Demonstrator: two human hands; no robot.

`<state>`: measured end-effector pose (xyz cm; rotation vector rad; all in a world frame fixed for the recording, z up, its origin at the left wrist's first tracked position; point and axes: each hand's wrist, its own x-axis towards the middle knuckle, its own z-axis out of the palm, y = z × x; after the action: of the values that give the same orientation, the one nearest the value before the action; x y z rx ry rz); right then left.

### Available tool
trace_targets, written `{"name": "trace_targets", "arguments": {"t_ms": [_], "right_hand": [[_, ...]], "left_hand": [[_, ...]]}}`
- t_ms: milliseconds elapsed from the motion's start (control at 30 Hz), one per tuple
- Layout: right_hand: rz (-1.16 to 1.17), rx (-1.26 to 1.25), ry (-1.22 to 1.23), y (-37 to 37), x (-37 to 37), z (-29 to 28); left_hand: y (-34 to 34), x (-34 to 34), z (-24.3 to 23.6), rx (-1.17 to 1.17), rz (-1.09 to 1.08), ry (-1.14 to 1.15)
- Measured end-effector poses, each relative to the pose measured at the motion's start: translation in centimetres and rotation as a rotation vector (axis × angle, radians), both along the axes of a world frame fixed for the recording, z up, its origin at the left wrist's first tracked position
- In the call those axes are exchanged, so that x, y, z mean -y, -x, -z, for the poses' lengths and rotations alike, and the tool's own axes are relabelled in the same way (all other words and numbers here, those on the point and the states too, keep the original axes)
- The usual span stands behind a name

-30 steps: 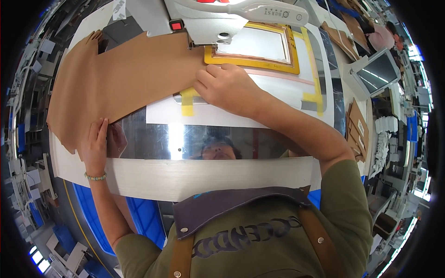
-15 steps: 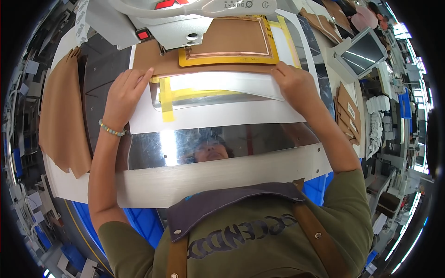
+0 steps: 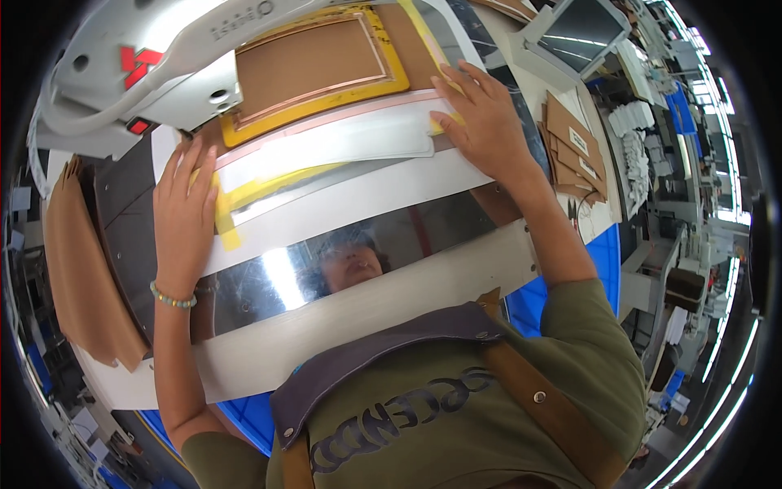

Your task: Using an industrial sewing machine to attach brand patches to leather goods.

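Observation:
My left hand (image 3: 186, 213) lies with fingers stretched out at the left end of a brown sheet, beside yellow tape (image 3: 226, 220). My right hand (image 3: 485, 121) rests with spread fingers on the right end, over a yellow strip. Between them, a yellow frame (image 3: 397, 61) with a copper-coloured inner rectangle sits on the brown sheet (image 3: 423, 57). In front of the frame runs a pale, shiny strip (image 3: 350, 134) with a pinkish band along its far edge. A white sheet (image 3: 358, 196) lies beneath. Neither hand grips anything visible.
A white machine head (image 3: 183, 94) with red marks overhangs the far left. Polished metal (image 3: 399, 244) borders the near side. Brown sheets (image 3: 90, 261) are piled at left, brown pieces (image 3: 570, 138) at right, near a screen (image 3: 582, 33). A blue bin (image 3: 529, 306) stands below the table edge.
My pinched fingers have opened and now lie flat at both ends. The brown sheet's near edge no longer covers the pale strip's pinkish band. The view has turned and shifted.

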<state>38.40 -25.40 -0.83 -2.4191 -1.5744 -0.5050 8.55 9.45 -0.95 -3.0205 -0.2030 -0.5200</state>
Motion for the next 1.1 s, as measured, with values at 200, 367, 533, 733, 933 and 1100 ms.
{"name": "trace_targets", "arguments": {"t_ms": [200,367,533,733,933,1100], "right_hand": [[0.026,-0.168,-0.002,0.1,1.5,1.8],[0.039,-0.209,-0.135,0.2,1.3,2.0],[0.087,-0.162,-0.016,0.4,1.4,1.9],[0.097,-0.15,-0.06,1.0,0.5,1.7],[0.088,-0.144,0.014,0.3,1.0,2.2],[0.133,-0.152,0.051,0.5,1.0,2.1]], "left_hand": [[0.9,-0.5,1.0,-0.072,-0.043,0.238],[1.0,-0.2,1.2,-0.026,-0.06,0.245],[1.0,-0.3,1.1,-0.097,-0.03,0.199],[0.9,0.4,0.8,-0.004,-0.091,0.265],[1.2,-0.1,0.8,-0.014,-0.032,0.227],[1.2,0.2,0.9,-0.016,-0.06,0.25]]}}
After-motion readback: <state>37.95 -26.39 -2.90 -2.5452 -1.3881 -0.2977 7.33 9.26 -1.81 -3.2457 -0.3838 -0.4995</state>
